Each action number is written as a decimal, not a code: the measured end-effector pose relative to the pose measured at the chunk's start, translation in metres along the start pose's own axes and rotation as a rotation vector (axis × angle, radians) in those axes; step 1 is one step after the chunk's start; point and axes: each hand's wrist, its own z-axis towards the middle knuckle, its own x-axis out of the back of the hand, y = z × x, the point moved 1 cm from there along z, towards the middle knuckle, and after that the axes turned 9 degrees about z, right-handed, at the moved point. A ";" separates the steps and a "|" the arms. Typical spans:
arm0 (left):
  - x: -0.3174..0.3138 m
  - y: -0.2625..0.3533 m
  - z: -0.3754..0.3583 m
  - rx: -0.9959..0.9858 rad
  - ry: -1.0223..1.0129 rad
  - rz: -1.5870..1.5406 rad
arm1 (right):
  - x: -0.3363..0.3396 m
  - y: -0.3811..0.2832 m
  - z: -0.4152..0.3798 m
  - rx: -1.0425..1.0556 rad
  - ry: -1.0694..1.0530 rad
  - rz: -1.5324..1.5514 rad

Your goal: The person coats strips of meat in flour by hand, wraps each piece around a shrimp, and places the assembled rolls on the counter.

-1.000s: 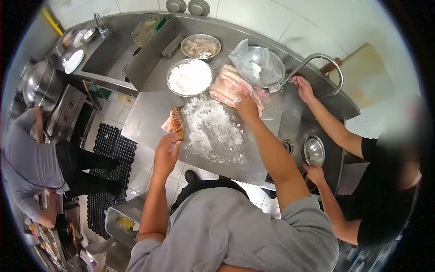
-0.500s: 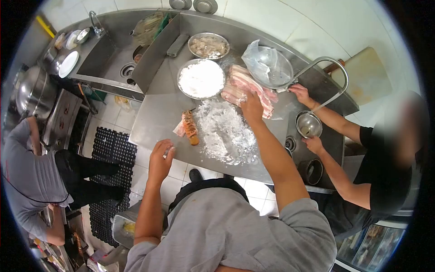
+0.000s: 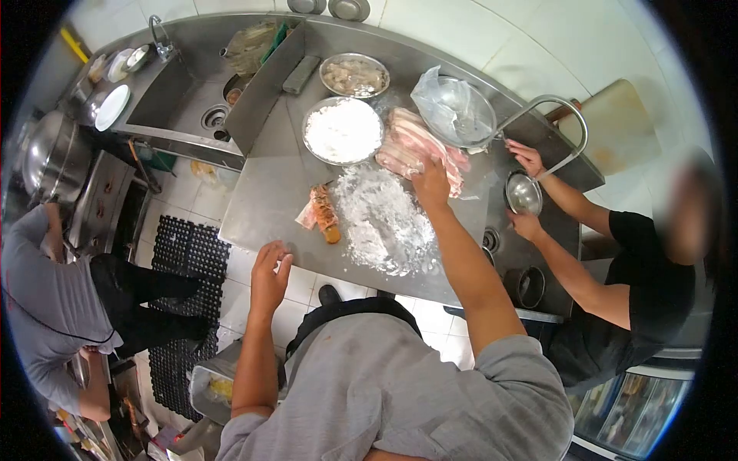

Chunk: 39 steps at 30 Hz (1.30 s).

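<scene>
My right hand (image 3: 432, 183) touches the near edge of the pink sliced meat (image 3: 413, 142), its fingertips on the strips; the grip there is hard to make out. White flour (image 3: 384, 223) is spread on the steel counter (image 3: 261, 200) below it. My left hand (image 3: 270, 269) hangs at the counter's front edge with thumb and fingers apart, holding nothing. Between the hands lies a browned roll (image 3: 324, 215) with a pale meat piece along its left side. A bowl of white flour (image 3: 342, 131) stands behind the spread flour.
A bowl of pale food (image 3: 354, 76) and a bag-covered bowl (image 3: 461, 115) stand at the back. On the right, a co-worker (image 3: 653, 284) holds a metal bowl (image 3: 523, 194) by the tap (image 3: 576, 115). Another person (image 3: 61, 276) bends at the left. A sink (image 3: 184, 100) is back left.
The co-worker's hands and metal bowl have shifted slightly. My left hand has turned a little, its fingers now slightly apart. My right hand stays at the meat.
</scene>
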 end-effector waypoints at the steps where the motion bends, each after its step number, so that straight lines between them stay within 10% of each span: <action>1: -0.001 0.001 0.002 -0.025 0.001 0.002 | -0.001 -0.001 -0.001 -0.017 -0.010 -0.011; 11: -0.011 0.004 0.018 -0.169 0.028 0.047 | -0.010 0.011 0.023 -0.155 -0.297 -0.034; 17: -0.006 0.011 0.015 -0.027 -0.026 -0.073 | -0.021 0.024 0.019 -0.033 -0.040 0.055; 39: -0.021 0.056 0.050 -0.163 0.068 -0.133 | 0.009 0.028 0.049 0.289 -0.690 0.049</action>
